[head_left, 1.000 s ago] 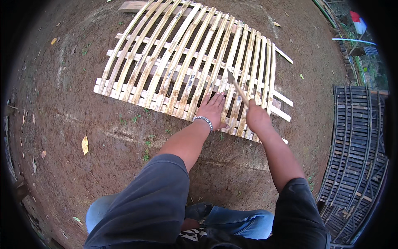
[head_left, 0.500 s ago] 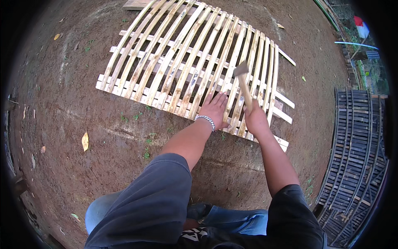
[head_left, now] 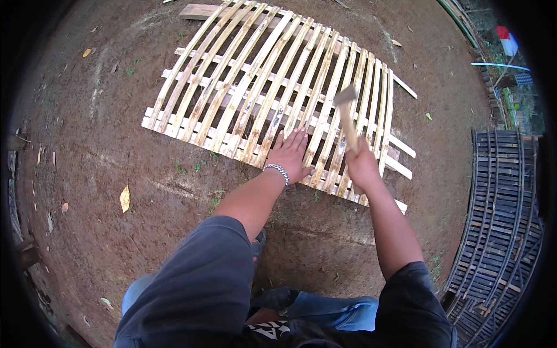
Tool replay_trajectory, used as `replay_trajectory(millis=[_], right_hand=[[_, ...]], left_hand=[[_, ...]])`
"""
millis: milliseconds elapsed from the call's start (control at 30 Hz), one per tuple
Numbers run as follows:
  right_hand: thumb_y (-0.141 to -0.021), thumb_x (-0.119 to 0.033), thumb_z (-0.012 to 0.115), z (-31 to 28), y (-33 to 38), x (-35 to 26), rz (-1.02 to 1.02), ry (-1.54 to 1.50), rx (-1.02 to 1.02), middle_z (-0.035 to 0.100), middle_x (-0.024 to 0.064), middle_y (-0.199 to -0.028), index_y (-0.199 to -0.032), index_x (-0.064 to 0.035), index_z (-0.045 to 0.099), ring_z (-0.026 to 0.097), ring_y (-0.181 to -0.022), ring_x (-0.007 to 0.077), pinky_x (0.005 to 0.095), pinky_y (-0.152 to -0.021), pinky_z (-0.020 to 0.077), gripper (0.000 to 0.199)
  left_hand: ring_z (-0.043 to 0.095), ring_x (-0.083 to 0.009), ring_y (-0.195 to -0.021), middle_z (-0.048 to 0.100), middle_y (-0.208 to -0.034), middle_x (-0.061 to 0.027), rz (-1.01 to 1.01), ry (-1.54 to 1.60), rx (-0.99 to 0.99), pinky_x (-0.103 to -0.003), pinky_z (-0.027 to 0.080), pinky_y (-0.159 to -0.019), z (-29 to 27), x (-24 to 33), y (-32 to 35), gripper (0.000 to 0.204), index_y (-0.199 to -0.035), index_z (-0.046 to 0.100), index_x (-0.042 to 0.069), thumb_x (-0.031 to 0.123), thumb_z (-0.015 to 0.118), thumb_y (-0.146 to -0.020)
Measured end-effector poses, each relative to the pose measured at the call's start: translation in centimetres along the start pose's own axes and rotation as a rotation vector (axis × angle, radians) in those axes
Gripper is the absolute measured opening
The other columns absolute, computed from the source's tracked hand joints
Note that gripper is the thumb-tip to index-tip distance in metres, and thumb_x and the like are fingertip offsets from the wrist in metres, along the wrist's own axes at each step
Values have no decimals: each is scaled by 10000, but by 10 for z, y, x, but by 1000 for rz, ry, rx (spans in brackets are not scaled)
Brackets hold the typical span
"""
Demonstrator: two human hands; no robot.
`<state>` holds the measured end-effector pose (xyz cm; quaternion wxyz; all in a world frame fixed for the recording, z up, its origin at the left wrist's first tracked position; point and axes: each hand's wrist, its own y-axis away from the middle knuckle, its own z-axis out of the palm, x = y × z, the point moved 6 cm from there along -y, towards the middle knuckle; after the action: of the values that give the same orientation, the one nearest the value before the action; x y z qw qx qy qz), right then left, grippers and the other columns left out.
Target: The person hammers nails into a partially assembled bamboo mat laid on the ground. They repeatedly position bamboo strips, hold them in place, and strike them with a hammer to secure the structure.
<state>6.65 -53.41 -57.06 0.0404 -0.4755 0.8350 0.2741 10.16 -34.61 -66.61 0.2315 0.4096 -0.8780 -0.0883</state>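
Note:
A panel of pale wooden slats [head_left: 248, 107], nailed or laid across several crosspieces, lies on the ground in front of me. My left hand [head_left: 289, 154], with a chain bracelet at the wrist, presses flat on the slats near the panel's near edge, fingers spread. In my right hand [head_left: 362, 165] is a hammer, gripped by its wooden handle [head_left: 348, 129]. The hammer's dark grey head [head_left: 344, 95] points away from me above the right part of the panel and is slightly blurred. A gap shows no contact I can make out between head and slats.
Brown bare soil [head_left: 104, 220] surrounds the panel, with a dry yellow leaf [head_left: 125, 199] to the left. A wooden board [head_left: 197, 11] sticks out under the far left corner. At the right lies a dark slatted rack [head_left: 493, 214]. My bent knees in jeans [head_left: 333, 310] are close below.
My left hand has shifted left along the slats. The hammer stays raised in my right hand at about the same place over the panel. The whole view has moved slightly.

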Motion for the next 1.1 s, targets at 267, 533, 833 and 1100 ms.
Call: replay_trajectory(millis=[267,533,833,1100], right_hand=[[-1090,-236,504,43,-9,-15,-73,-20,86,698,269,-982,-1427,40,414,717,-887,387,495,-785,574,445],[-1071,-219,534,10,6,-55,-66,-169,152,719,315,-1025,-1418,24,436,725,-961,473,543,-879,577,435],[-1067,-237,542,18,1,-67,-232,290,-6,721,304,-983,-1398,-9,447,716,-943,484,564,-846,564,413],[-1062,-201,557,-7,-5,-63,-114,525,-163,723,294,-1048,-1458,-39,433,728,-948,454,544,-864,572,446]], left_hand=[[78,-238,-1644,87,-1780,-119,-3,-56,-91,-495,65,-1331,-3,8,-1,1001,-1680,164,27,687,486,-1000],[98,-242,-1642,97,-1780,-113,-22,-37,-60,-496,69,-1330,4,-3,3,984,-1676,180,22,664,503,-1005],[110,-245,-1639,104,-1780,-107,-32,-52,-46,-497,77,-1329,3,-3,3,961,-1676,186,25,664,474,-1017],[94,-236,-1641,96,-1781,-99,-11,-13,-57,-500,74,-1330,-1,5,-4,954,-1676,196,32,655,491,-1016]])
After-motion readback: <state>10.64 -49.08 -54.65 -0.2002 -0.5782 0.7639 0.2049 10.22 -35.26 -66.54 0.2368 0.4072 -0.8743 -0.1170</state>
